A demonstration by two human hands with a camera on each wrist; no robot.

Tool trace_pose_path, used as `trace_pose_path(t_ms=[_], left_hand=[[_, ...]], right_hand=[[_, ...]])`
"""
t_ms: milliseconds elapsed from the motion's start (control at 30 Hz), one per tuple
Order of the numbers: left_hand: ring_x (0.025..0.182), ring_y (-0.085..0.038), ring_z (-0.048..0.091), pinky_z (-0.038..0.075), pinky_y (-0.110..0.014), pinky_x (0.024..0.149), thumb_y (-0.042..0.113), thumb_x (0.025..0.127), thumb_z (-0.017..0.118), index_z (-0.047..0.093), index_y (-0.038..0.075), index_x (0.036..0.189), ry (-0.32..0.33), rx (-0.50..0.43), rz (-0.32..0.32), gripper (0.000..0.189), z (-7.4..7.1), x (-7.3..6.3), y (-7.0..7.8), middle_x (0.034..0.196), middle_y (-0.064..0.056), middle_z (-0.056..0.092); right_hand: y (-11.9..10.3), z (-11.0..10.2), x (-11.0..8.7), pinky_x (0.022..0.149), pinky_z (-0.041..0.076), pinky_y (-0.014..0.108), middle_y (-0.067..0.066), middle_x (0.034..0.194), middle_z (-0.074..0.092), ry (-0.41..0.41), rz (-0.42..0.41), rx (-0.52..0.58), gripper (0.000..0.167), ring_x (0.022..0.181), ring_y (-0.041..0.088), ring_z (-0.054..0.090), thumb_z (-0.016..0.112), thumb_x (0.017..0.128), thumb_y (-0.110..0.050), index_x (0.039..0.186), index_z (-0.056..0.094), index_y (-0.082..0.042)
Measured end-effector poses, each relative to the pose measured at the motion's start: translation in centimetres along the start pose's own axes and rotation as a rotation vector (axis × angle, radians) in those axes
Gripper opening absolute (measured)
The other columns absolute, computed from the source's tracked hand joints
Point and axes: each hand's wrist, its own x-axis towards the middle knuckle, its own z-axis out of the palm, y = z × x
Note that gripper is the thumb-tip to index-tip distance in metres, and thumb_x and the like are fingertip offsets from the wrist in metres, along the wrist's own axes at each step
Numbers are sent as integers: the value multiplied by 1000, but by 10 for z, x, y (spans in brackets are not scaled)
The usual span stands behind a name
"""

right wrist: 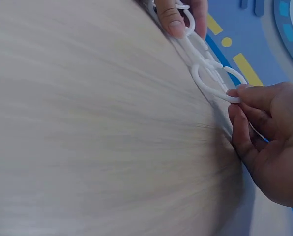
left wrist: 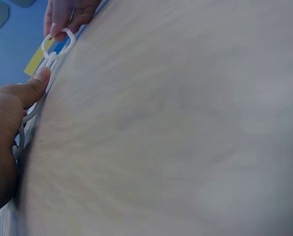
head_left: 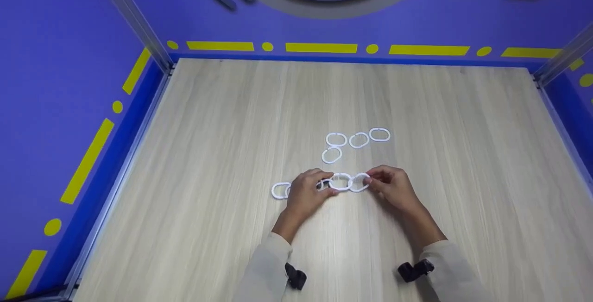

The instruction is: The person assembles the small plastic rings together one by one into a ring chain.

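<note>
In the head view, my left hand (head_left: 306, 191) and my right hand (head_left: 393, 185) work at the near part of the pale wooden tabletop (head_left: 222, 154), holding a chain of white links (head_left: 340, 189) between them. My left thumb and fingers grip a link from its left side; my right thumb and fingers pinch the right end link (head_left: 359, 191). The chain runs left beneath my left hand, which hides some of it, and comes out at a left end link (head_left: 280, 198). Just beyond my hands lie four loose white rings: three in an uneven row and one (head_left: 323, 157) nearer, touching the leftmost of them.

In the left wrist view, my left thumb presses along the chain, and at the far end my right fingertips hold the rim of the end link. I cannot tell here what my other left fingers do.

In the right wrist view, my right thumb and fingertips pinch that end link, which is hooked through its neighbour; my left thumb lies farther along the chain.
</note>
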Motion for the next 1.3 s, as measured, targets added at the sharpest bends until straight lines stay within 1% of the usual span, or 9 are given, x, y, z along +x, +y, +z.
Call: trace_pose_path(t_ms=[100,200,333,433,567,700,967,1167,1300], left_hand=[[89,-13,67,51,-29,82,33,78,86,78,16,113,2,51,1,40,-3,0,-1,100,4,77],[89,-13,63,46,-31,83,38,79,85,78,18,110,6,145,18,38,-6,0,2,100,5,75],[100,-13,64,42,-34,87,46,78,83,78,22,109,26,293,106,40,-5,5,12,106,7,74],[107,-13,66,44,-34,91,48,77,83,76,21,111,43,327,185,44,1,10,21,110,7,74],[108,-11,68,46,-32,92,43,78,84,75,18,116,63,294,239,46,15,13,25,112,7,76],[103,-11,71,48,-31,88,38,79,85,76,17,115,86,247,256,42,28,10,21,110,6,78],[96,-13,72,50,-31,84,34,78,86,76,15,114,78,152,231,42,30,9,16,103,2,79],[92,-14,73,51,-32,84,31,76,87,77,14,112,71,111,195,41,30,9,15,100,1,80],[91,-14,73,51,-32,83,29,75,88,78,14,110,81,89,190,40,30,9,15,98,2,80]], right_hand=[[-1,-1,-3,65,51,16,17,98,74,-10,52,16,22,76,3,64,69,91,2,113,68,8],[-2,-1,-4,67,53,15,16,99,73,-32,71,34,28,78,2,65,68,92,2,119,66,10],[-1,-3,-5,67,55,15,16,97,73,-41,70,54,28,76,1,66,66,93,2,120,66,12],[1,-4,-5,67,56,15,12,94,74,-39,85,83,28,74,0,68,64,94,3,120,65,14],[2,-3,-4,73,59,18,5,93,75,-77,119,162,31,77,2,71,61,95,4,123,61,16],[1,-2,-3,78,60,20,1,93,74,-124,143,233,33,80,3,73,59,95,6,126,57,19],[1,-3,-1,77,60,20,-3,88,73,-146,160,266,34,79,3,73,58,95,8,126,54,21],[0,-9,3,77,60,21,3,96,75,-190,158,207,34,81,3,72,58,97,1,127,56,18],[-3,-19,13,70,58,19,2,94,74,-121,129,114,32,77,2,69,58,100,-6,124,60,15]])
